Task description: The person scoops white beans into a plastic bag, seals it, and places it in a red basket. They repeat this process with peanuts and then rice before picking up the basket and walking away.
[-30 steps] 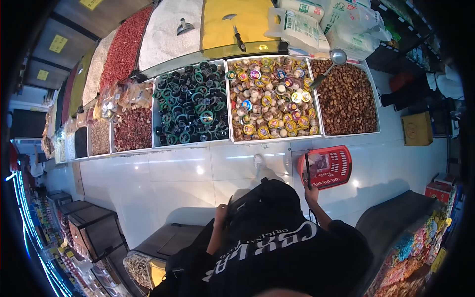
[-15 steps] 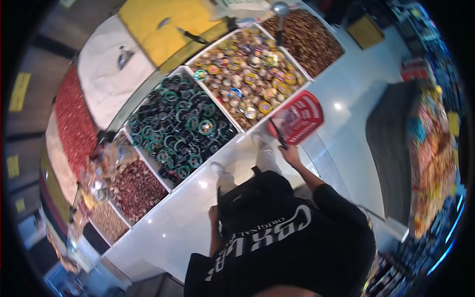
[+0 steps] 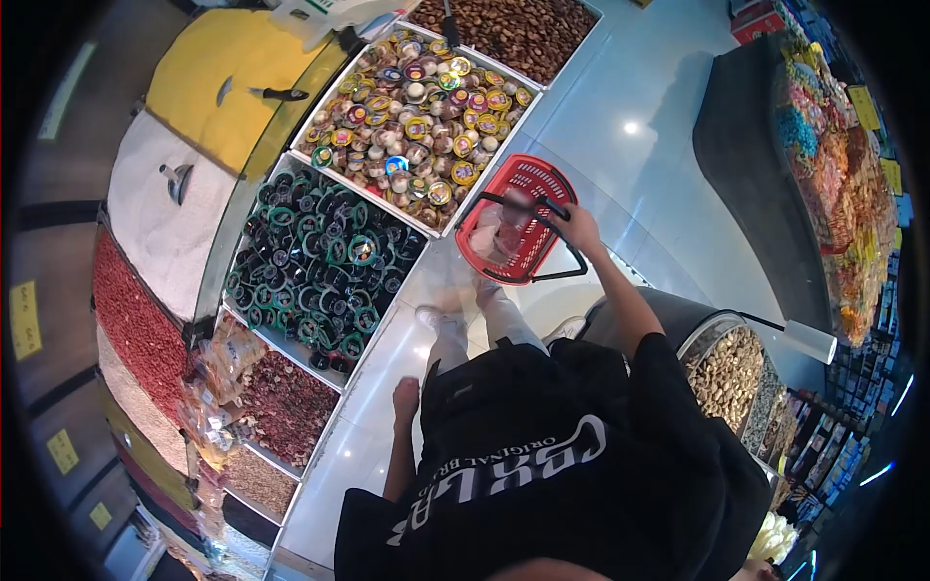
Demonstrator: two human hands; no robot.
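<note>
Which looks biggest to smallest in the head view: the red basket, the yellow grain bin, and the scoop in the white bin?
1. yellow grain bin
2. red basket, though it sits nearer the camera
3. scoop

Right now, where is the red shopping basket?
In the head view the red shopping basket hangs from the right hand by its black handles, over the white floor beside the bin of colourful round tins.

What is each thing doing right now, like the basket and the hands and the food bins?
red basket: carried by its black handles, something bagged inside
right hand: closed on the basket handle
left hand: hanging by the side, holding nothing
bin of colourful lidded cups: full
bin of green-and-black cups: full
white grain bin: scoop resting in it
</note>
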